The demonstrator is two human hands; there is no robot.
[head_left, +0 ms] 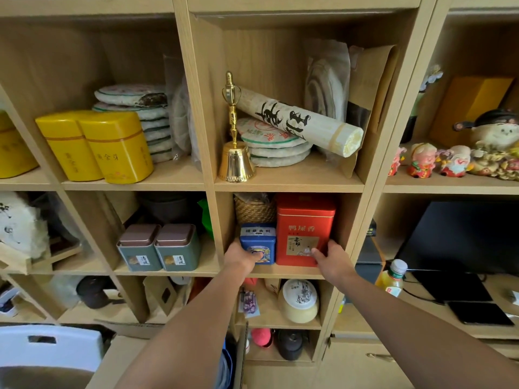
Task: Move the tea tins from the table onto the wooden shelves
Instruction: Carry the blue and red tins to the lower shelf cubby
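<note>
Two tea tins stand side by side in one compartment of the wooden shelves (289, 272), and each hand is on one of them. The left hand (243, 255) grips the blue tin (258, 244) at its lower front corner, the fingers curled round the left side and the thumb across the front. The right hand (331, 258) holds the red tin (304, 230) at its lower right corner — the thumb presses on the front face and the fingers wrap the side, partly hidden. The red tin stands at 3 o'clock from the blue one, almost touching it, and a woven basket (254, 210) sits behind the blue tin at 12 o'clock.

The step in hand seems to be the final seating of both tins. To do it well, the person should push each tin straight back, keeping the bases flat on the board, so that neither tips. The blue tin has the basket close behind it, so it should go back only until it meets it. The red tin is tall — pushing low on it, as the hand does now, is safer than pushing near the lid. Both fronts should end square to the shelf edge, with the labels facing out, before the fingers let go.
</note>
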